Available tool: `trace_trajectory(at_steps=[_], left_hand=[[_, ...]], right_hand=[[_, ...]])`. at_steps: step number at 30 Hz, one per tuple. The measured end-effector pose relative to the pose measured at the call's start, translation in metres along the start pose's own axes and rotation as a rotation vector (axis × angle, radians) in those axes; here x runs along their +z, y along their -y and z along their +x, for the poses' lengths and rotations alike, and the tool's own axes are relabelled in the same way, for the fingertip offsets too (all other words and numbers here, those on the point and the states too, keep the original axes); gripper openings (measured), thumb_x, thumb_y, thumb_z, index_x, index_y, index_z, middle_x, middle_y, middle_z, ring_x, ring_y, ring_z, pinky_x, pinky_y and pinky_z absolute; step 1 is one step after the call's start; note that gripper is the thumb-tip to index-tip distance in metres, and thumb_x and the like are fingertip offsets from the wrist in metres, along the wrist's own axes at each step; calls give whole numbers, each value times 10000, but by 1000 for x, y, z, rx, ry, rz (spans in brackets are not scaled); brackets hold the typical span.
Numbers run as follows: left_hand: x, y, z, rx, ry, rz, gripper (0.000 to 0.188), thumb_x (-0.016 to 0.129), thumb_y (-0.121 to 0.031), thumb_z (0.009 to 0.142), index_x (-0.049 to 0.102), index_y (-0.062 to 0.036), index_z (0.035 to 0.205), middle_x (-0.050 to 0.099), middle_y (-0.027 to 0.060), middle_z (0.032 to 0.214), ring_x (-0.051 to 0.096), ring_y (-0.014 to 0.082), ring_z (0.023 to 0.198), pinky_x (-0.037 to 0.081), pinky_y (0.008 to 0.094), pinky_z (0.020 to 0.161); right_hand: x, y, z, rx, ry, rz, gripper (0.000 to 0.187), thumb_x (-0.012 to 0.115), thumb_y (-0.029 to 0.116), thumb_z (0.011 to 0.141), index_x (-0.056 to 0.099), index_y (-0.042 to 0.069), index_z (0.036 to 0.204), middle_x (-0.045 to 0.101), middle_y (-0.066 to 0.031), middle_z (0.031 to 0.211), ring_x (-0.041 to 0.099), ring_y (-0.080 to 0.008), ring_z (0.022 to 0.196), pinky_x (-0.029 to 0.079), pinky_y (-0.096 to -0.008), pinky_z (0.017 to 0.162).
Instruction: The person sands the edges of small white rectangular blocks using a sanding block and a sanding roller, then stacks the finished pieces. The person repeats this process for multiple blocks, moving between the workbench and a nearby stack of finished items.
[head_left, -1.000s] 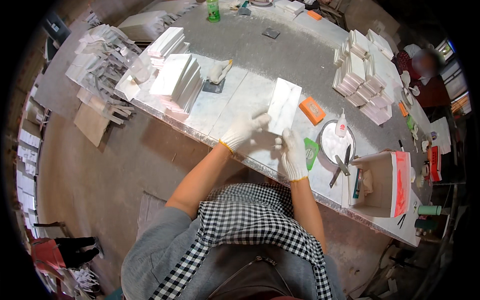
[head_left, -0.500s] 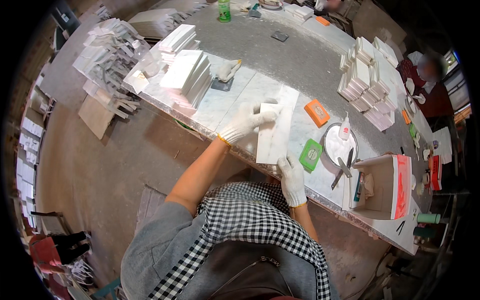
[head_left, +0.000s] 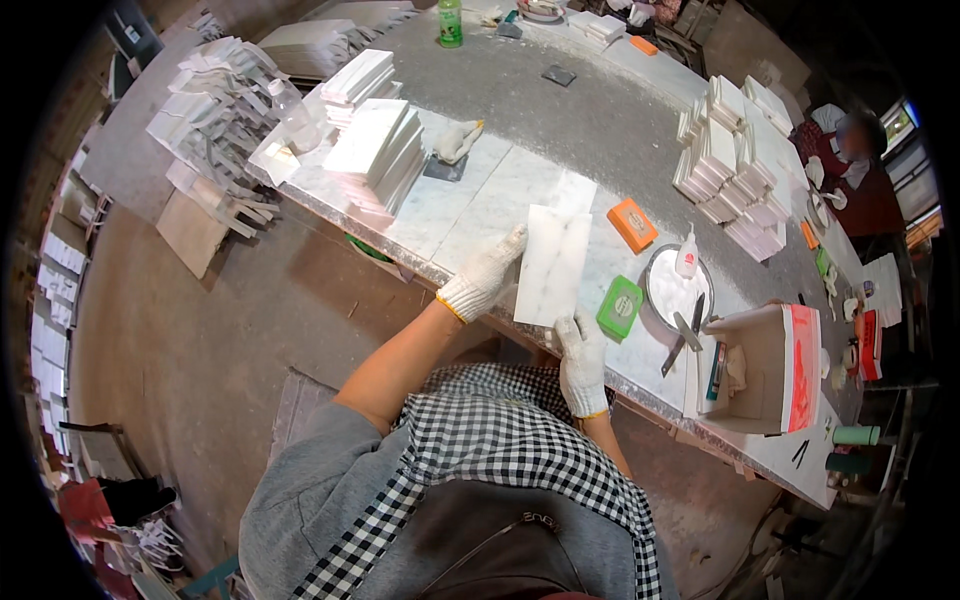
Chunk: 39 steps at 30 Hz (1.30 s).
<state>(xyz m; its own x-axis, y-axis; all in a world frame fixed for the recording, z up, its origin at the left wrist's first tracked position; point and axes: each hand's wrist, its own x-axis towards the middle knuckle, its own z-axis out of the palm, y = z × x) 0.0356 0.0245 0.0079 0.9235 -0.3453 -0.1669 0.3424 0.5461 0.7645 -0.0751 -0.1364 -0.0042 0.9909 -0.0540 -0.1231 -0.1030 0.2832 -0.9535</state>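
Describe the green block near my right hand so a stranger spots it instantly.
On the worktable, find the white-filled round bowl. Between it and the gloved right hand sits the green block, set apart by colour from the orange block farther back.

The white tile (head_left: 551, 265) covers part of the table (head_left: 452, 215); whether the left hand (head_left: 480, 280) grips its edge cannot be told. The upper picture edge cuts off the green bottle (head_left: 450, 26). A co-worker's head (head_left: 860, 137) is blurred. The small white bottle (head_left: 686, 260) hides part of the bowl (head_left: 649, 290).
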Motion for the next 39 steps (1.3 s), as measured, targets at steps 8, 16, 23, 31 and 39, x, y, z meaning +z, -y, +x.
trace_trajectory(at_steps=[8, 16, 23, 31, 39], left_hand=[[5, 6, 2, -176, -164, -294, 420, 482, -304, 1056, 493, -29, 1374, 602, 120, 1276, 599, 235, 1139, 553, 409, 944], [-1, 7, -3, -216, -103, -311, 412, 570, -355, 1014, 537, -86, 1325, 633, 96, 1214, 646, 220, 1065, 598, 397, 866], [11, 7, -10, -155, -65, -214, 484, 509, -352, 1039, 454, -49, 1413, 578, 134, 1326, 617, 244, 1129, 550, 400, 958], [21, 8, -16, -214, 24, -69, 491, 493, -381, 1042, 460, -53, 1407, 594, 134, 1306, 618, 252, 1142, 550, 402, 964], [28, 13, -22, -287, -46, 101, 493, 490, -367, 1044, 484, -14, 1388, 621, 136, 1264, 642, 221, 1090, 574, 372, 902]], right_hand=[[12, 18, -8, -122, 45, -295, 391, 665, 201, 942, 595, -48, 1236, 664, -78, 1020, 588, -102, 839, 485, -247, 742], [15, 20, 1, -140, 36, -355, 442, 698, 200, 906, 567, -63, 1236, 677, -103, 1035, 594, -81, 786, 475, -228, 665], [15, 43, 7, -86, -13, -465, 375, 736, 184, 877, 614, -59, 1135, 642, -19, 857, 539, -57, 729, 447, -223, 627], [-3, 39, 35, -283, -114, -375, 435, 760, 278, 846, 645, -29, 1132, 599, 15, 816, 492, -60, 690, 435, -214, 636], [-19, 64, 53, -122, -131, -196, 392, 711, 329, 908, 636, -8, 1093, 631, -36, 885, 546, -77, 723, 430, -223, 618]])
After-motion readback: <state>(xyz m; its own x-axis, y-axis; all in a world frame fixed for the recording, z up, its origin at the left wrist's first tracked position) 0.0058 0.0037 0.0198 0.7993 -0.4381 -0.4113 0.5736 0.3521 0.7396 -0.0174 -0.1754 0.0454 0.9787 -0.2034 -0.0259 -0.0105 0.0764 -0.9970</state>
